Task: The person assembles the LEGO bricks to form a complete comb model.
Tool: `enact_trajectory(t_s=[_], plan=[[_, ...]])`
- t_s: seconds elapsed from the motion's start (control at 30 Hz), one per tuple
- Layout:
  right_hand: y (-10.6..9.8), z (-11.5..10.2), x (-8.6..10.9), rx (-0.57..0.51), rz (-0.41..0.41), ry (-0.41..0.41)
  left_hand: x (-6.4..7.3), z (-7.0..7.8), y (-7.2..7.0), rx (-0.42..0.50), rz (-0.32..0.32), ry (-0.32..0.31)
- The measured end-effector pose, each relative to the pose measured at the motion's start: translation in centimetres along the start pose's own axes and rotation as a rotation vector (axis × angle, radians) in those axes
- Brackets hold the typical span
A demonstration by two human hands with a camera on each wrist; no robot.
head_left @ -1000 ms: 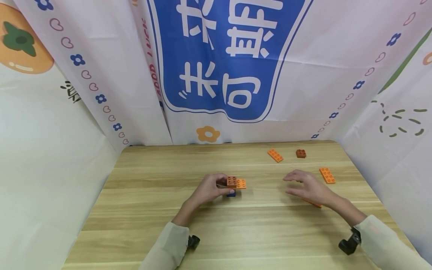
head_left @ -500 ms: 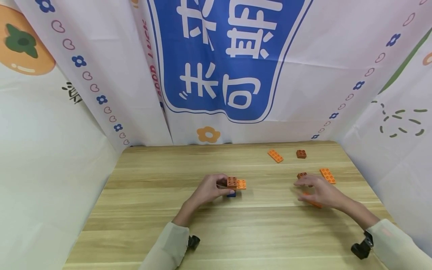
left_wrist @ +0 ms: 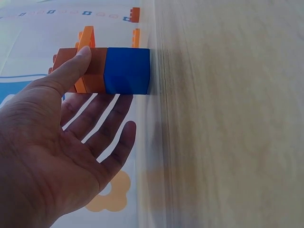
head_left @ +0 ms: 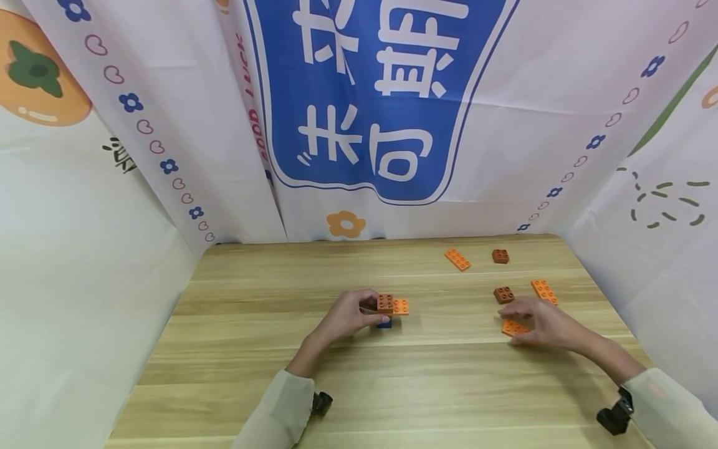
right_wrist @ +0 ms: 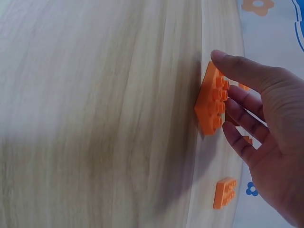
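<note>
My left hand [head_left: 349,313] grips a small stack of toy building bricks between thumb and fingers. At its base is a blue block [left_wrist: 127,71], then a brown brick [left_wrist: 98,71], an orange plate [head_left: 401,306] that juts out to the right, and another brown brick [head_left: 384,302] on top. My right hand [head_left: 546,323] is over a loose orange studded plate [right_wrist: 207,104] on the table, fingers spread and gently bent. In the right wrist view the thumb lies by one end of that plate, the other fingers along its studded side.
Just beyond my right hand sit a brown brick [head_left: 503,295] and an orange plate [head_left: 543,289]. Farther back lie another orange plate [head_left: 457,259] and a brown brick [head_left: 500,256]. A printed curtain [head_left: 505,149] hangs along the far edge of the wooden table [head_left: 437,386].
My right hand has moved right and slightly toward me, down over the orange plate, uncovering the brown brick behind it. The left hand and its stack have stayed in place.
</note>
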State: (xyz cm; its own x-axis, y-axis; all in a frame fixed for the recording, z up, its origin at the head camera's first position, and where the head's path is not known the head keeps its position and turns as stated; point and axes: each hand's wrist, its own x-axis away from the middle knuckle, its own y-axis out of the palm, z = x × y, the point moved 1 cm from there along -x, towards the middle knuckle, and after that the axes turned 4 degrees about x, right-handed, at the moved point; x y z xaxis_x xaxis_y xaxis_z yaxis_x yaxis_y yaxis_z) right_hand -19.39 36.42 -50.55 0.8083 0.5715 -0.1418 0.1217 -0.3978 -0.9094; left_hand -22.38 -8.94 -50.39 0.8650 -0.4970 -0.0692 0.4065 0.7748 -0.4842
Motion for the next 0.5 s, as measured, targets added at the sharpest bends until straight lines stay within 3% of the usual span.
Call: enact_trajectory(t_s=[0.5], plan=[[-0.29,0.72,0.57,-0.031,-0.009,-0.036,0.05,0.06,0.03,0.008,0.001,-0.012]])
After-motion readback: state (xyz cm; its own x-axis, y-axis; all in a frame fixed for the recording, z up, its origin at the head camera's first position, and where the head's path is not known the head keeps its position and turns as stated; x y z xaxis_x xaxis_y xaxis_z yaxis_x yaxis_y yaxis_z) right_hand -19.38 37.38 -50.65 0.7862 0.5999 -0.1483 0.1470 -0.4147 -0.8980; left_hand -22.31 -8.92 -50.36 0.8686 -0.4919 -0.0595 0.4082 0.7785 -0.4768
